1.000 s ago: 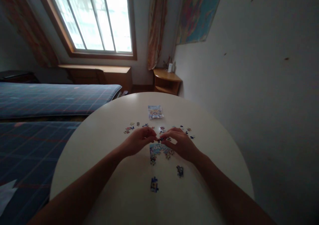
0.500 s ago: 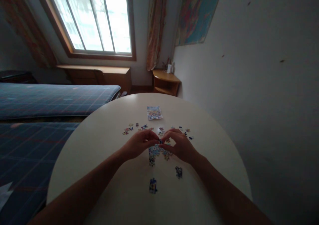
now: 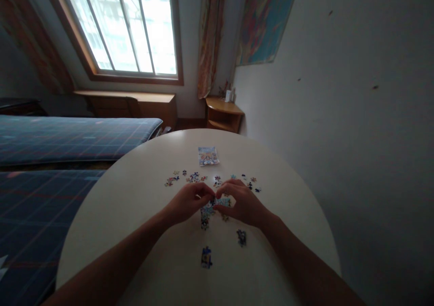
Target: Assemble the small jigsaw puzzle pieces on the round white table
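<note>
Over the partly joined jigsaw puzzle [image 3: 206, 211] my two hands meet near the middle of the table. My left hand [image 3: 188, 203] is closed in a pinch on a small dark puzzle piece [image 3: 213, 198], mostly covered by the fingertips. My right hand [image 3: 239, 200] is beside it, thumb and forefinger curved and apart, with the forefinger tip close to the piece; whether it touches is unclear. Part of the joined puzzle shows between those fingers. Nearer to me lie a joined blue-and-yellow cluster [image 3: 206, 257] and a dark cluster [image 3: 241, 237].
Loose pieces [image 3: 194, 177] lie beyond my left hand, with more loose pieces [image 3: 251, 186] beyond my right. A printed picture sheet [image 3: 208, 156] lies farther back on the round white table [image 3: 142, 161]. A bed [image 3: 68, 138] stands left, a wall [image 3: 356, 138] right.
Both hands have come slightly down and left in view with the dark piece, onto the joined puzzle. The right thumb and forefinger have parted from their hold. The view has shifted slightly.
</note>
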Action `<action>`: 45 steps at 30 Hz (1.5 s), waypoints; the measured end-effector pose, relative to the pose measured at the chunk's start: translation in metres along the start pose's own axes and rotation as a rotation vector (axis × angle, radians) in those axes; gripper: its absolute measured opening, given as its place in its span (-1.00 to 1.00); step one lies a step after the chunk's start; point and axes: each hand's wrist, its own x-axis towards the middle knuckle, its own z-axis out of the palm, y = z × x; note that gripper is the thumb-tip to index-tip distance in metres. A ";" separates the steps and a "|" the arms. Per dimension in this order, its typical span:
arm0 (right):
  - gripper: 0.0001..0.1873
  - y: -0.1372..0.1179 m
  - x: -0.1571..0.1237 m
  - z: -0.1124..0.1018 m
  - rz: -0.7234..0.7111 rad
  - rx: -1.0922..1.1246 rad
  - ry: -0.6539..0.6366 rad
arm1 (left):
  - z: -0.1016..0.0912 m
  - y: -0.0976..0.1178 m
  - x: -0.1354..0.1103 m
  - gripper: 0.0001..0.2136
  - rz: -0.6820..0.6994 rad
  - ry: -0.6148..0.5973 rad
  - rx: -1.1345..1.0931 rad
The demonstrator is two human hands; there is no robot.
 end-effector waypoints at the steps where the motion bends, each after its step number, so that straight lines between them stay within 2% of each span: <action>1: -0.76 0.000 0.000 0.000 0.000 0.004 0.003 | 0.001 0.000 0.000 -0.85 -0.001 -0.005 -0.018; 5: -0.68 -0.002 0.002 0.001 -0.027 0.004 0.012 | 0.004 -0.002 -0.001 -0.79 -0.010 -0.023 -0.139; 9: -0.77 -0.002 0.002 0.002 -0.049 -0.009 0.017 | 0.006 -0.004 -0.001 -0.72 -0.049 -0.042 -0.230; 13: -0.79 0.001 0.001 0.002 -0.048 -0.032 0.022 | 0.006 -0.004 0.000 -0.74 -0.047 -0.057 -0.262; 27: -0.70 0.002 0.001 0.000 -0.046 -0.075 0.099 | 0.003 -0.002 0.000 -0.78 0.021 -0.049 -0.209; 45: -0.78 0.005 0.000 -0.002 -0.090 -0.074 0.062 | -0.002 0.000 0.000 -0.80 -0.001 -0.006 -0.079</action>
